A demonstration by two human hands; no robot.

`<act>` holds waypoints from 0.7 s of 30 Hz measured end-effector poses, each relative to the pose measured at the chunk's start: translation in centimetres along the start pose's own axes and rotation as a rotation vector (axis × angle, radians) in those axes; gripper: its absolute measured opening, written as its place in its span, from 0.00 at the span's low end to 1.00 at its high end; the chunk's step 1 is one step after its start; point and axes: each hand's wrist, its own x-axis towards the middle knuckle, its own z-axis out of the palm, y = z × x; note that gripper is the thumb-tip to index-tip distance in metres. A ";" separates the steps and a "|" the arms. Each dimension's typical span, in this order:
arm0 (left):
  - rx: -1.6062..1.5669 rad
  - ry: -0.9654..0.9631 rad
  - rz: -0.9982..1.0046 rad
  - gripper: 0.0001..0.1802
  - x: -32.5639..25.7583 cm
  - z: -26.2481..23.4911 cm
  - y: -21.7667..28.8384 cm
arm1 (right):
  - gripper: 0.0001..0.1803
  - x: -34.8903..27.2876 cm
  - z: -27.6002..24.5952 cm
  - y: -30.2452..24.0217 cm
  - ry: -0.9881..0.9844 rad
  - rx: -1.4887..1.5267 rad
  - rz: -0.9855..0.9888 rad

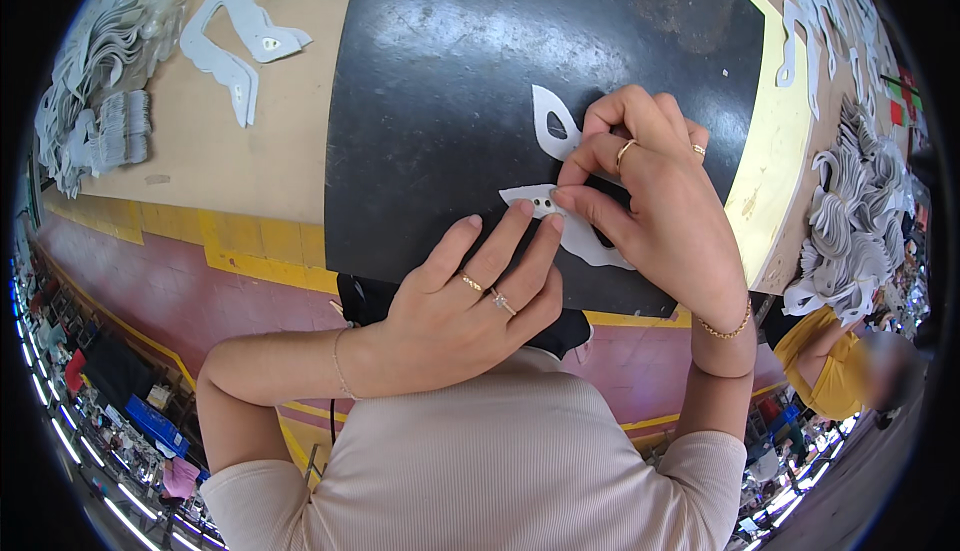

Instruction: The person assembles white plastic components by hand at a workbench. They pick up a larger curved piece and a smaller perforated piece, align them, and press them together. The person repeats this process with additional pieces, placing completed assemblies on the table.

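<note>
On a black mat point(430, 101) lies a white, curved flat piece point(600, 251), partly hidden under my right hand. Its lower pointed end carries a strip with small dark holes. A white end with a teardrop opening point(545, 101) shows farther up; whether both ends belong to one piece is hidden. My left hand point(480, 286) rests its spread fingertips on the near edge of the holed end. Thumb and forefinger of my right hand point(650, 181) pinch together at that strip's right end; what is between them is too small to make out.
A pale U-shaped piece point(225, 11) lies on the tan table at upper left. Bundled grey pieces point(110, 41) are piled beyond it. More stacks point(850, 211) sit at the right, with loose cut pieces point(800, 11) above. A person in yellow point(825, 361) is at lower right.
</note>
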 end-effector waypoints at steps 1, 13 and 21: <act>-0.004 -0.005 -0.001 0.07 0.0 0.0 0.0 | 0.07 0.0 0.0 0.0 -0.002 0.000 0.004; -0.010 -0.049 -0.031 0.05 -0.1 -0.1 0.4 | 0.07 -0.1 -0.1 -0.1 0.007 -0.033 -0.004; -0.110 -0.067 -0.051 0.05 -0.1 -0.7 -0.3 | 0.09 -1.7 0.8 -0.5 0.272 -0.060 -0.021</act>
